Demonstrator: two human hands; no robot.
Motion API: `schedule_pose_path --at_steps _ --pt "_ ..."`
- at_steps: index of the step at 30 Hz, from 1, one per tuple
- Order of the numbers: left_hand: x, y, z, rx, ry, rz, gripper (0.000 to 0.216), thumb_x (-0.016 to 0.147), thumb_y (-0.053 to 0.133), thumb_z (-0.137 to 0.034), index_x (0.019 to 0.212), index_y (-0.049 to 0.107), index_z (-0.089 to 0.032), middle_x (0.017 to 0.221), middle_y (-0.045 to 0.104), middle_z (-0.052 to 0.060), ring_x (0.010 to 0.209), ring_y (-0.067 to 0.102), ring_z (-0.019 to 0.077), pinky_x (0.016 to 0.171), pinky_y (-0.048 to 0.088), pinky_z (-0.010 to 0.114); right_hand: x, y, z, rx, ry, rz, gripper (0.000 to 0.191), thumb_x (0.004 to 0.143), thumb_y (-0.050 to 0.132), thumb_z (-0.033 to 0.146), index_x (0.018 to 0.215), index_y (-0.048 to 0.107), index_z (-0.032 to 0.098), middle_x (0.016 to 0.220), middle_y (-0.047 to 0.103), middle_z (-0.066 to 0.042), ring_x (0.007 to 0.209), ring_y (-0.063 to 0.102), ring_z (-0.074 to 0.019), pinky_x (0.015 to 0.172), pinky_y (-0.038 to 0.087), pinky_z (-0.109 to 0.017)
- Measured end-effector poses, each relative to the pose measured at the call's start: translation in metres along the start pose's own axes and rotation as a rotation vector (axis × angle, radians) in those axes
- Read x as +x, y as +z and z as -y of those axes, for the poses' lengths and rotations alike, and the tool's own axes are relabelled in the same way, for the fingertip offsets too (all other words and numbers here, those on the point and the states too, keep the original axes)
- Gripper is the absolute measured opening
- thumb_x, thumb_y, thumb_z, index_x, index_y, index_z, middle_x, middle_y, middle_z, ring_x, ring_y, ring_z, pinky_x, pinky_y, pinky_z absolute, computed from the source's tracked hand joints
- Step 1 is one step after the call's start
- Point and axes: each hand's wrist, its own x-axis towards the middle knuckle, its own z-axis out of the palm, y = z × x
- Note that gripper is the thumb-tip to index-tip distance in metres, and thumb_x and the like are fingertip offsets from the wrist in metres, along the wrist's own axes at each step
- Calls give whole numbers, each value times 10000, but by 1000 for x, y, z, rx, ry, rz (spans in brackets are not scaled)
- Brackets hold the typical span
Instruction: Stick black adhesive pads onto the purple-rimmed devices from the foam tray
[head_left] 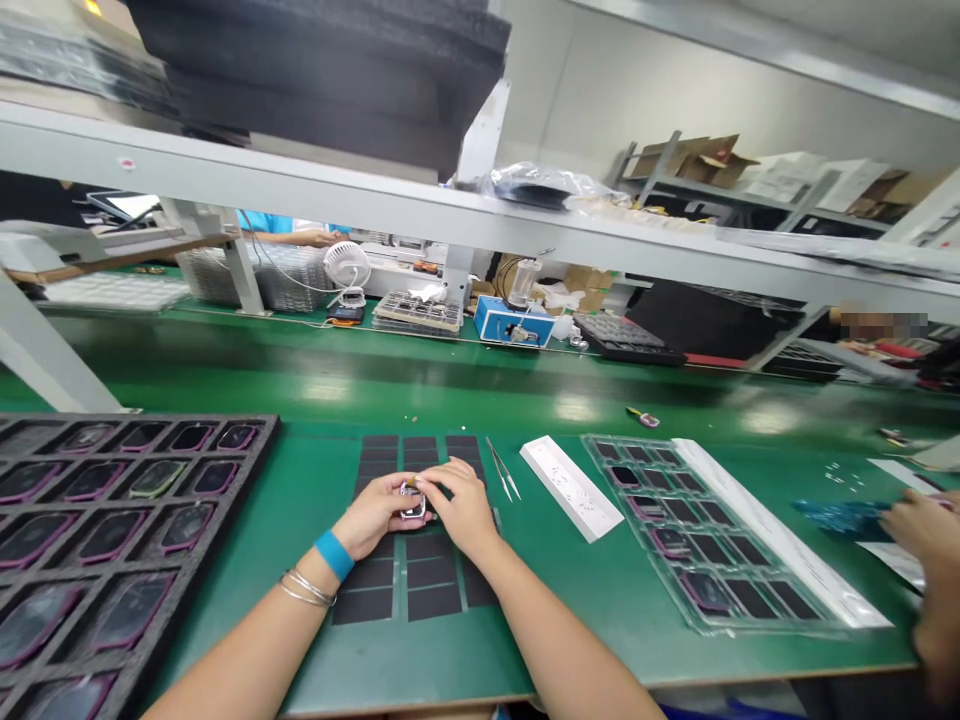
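Black sheets (pixel 435 602), on desk (pixel 240 630) | watch-like case (pixel 412 510): over sheets, in left hand (pixel 371 515), fingers grasping it | right hand (pixel 461 505): fingers at case's edge, grip too small to tell | tweezers (pixel 504 470): right of sheets | dark tray (pixel 238 490): left of sheets

The single view looks out from the wearer's head, forward and steeply down across the green worktop (pixel 562 610). Both forearms (pixel 555 630) enter from the bottom edge, and the fingers (pixel 448 478) sit near mid-frame, at arm's reach. The wide view takes in an overhead shelf beam (pixel 322 188), slanting across, and distant shelving (pixel 750 195) at upper right.
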Motion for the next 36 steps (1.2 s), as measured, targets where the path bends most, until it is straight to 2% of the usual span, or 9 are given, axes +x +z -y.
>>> schedule_pose_path --at_steps 5,8,11,13,16,18,24,29,36 --pt "1 -6 -7 -256 -25 9 376 673 568 -45 1028 664 -127 878 688 82 814 648 163 862 511 338 -2 -1 1 -206 -149 157 217 863 572 176 973 692 319 992 707 1 906 580 -183 1099 149 -544" --pt "1 -9 -9 -212 -16 -31 371 729 601 -100 1099 626 -127 911 686 96 837 651 170 861 513 334 -2 0 -1 -149 -119 202 188 842 592 150 906 699 290 1050 682 -14 978 551 -190 1077 238 -520" --pt "-1 -7 -9 -108 21 -7 486 713 679 -127 1184 563 -148 997 678 103 900 648 184 872 510 331 -1 3 -7 104 47 130 136 769 656 129 857 681 230 1076 623 -49 1045 529 -181 976 413 -401" --pt "-4 -3 -9 -27 84 30 653 693 718 -154 1294 465 -196 1027 676 105 920 650 206 849 520 346 0 5 -12 341 229 99 364 658 737 122 991 633 224 1190 540 -68 1088 521 -182 899 476 -348" --pt "-10 4 -8 92 195 85 901 666 759 -203 1415 265 -283 1019 685 101 900 663 236 807 530 361 0 5 -19 705 438 263 725 564 798 182 1221 498 244 1228 531 -82 1028 578 -183 845 502 -350" --pt "-11 7 -6 133 229 113 947 650 774 -218 1426 237 -288 1015 689 106 928 661 253 822 520 351 -1 5 -21 816 443 406 705 579 796 239 1224 513 222 1111 613 -64 950 618 -178 858 490 -362" --pt "-3 -1 1 234 195 134 821 638 785 -287 1351 382 -227 1065 681 123 1008 636 277 862 503 320 -2 4 -18 603 298 450 529 651 750 188 1157 598 211 1020 665 -33 950 624 -175 861 470 -300" --pt "2 -4 5 369 185 116 823 678 728 -430 1372 338 -222 1089 677 94 1078 601 275 920 486 335 -2 -1 -16 466 337 476 624 624 793 194 1211 581 222 1039 656 -23 902 616 -157 819 467 -247" --pt "6 -2 18 340 197 -31 1005 638 706 -536 1454 177 -283 921 726 59 865 679 292 812 554 400 -5 14 -34 418 424 570 655 616 810 304 1232 586 270 947 655 28 853 600 -133 779 458 -184"
